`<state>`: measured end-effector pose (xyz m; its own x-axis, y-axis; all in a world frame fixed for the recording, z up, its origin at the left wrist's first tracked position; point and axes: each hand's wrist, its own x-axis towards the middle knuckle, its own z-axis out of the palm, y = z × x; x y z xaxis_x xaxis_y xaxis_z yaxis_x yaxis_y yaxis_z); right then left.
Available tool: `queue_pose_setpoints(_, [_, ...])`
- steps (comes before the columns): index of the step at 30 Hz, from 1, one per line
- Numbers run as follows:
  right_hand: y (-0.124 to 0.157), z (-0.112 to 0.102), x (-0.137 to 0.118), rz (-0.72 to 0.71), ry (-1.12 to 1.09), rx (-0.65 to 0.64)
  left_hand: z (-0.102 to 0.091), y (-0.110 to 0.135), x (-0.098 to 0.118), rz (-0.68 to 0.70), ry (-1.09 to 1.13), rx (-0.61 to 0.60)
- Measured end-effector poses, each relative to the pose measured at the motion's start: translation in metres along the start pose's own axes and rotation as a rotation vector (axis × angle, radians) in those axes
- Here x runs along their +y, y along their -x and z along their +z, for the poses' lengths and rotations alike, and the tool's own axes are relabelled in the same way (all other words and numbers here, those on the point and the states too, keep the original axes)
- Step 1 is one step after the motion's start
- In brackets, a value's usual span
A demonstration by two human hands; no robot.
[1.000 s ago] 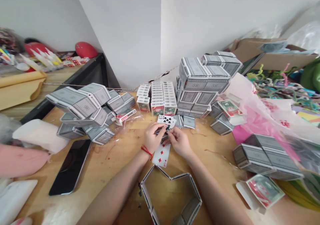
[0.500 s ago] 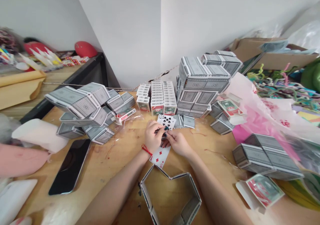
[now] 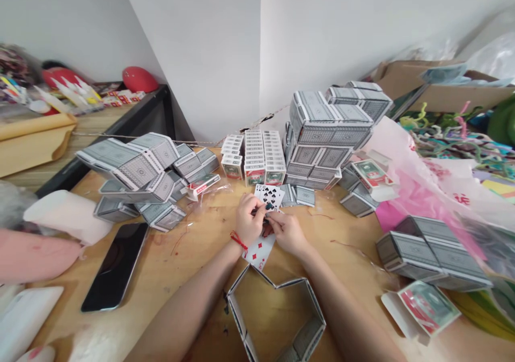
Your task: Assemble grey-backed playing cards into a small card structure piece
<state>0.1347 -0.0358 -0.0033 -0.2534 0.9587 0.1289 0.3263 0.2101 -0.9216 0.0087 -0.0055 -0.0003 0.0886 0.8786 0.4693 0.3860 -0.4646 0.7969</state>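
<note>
My left hand (image 3: 248, 223) and my right hand (image 3: 286, 231) meet over the middle of the wooden table (image 3: 193, 255), fingers pinched together on a small stack of playing cards (image 3: 263, 212) between them. A spade card (image 3: 270, 195) lies face up just beyond my fingers. A diamond card (image 3: 258, 252) lies face up beneath my wrists. A red string circles my left wrist. In front of me stands a heart-shaped ring of joined cards (image 3: 277, 319).
Grey card blocks are piled at the left (image 3: 132, 174), back centre (image 3: 330, 131) and right (image 3: 430, 255). Small packs (image 3: 257, 158) stand in rows at the back. A black phone (image 3: 116, 265) lies at the left. An opened card box (image 3: 422, 308) lies at the right by pink plastic bags (image 3: 406, 190).
My hands have barely moved; they keep working the cards between the fingertips, and more of the diamond card is covered than a second ago.
</note>
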Motion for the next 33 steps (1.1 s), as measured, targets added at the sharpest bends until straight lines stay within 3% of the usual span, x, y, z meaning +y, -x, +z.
queue_pose_setpoints(8, [-0.0018, 0.0012, 0.0051, 0.144, -0.120, 0.019, 0.0033, -0.0023, -0.0016, 0.079, -0.044, -0.033])
queue_pose_setpoints(14, [-0.0006, -0.0001, 0.0043, 0.122, 0.062, 0.050, 0.0022, -0.0004, 0.0013, 0.153, -0.072, -0.051])
queue_pose_setpoints(21, [0.0000, -0.0002, 0.0069, 0.094, 0.084, 0.029, -0.0025, 0.0020, 0.0018, 0.267, -0.072, -0.085])
queue_pose_setpoints(28, [0.0003, 0.0012, 0.0056, 0.161, 0.006, 0.081, -0.0020, 0.0027, 0.0044, 0.284, -0.103, -0.120])
queue_pose_setpoints(33, [-0.0005, 0.0002, 0.0062, 0.105, 0.213, 0.168, -0.0016, -0.0001, 0.0031, 0.263, -0.095, -0.130])
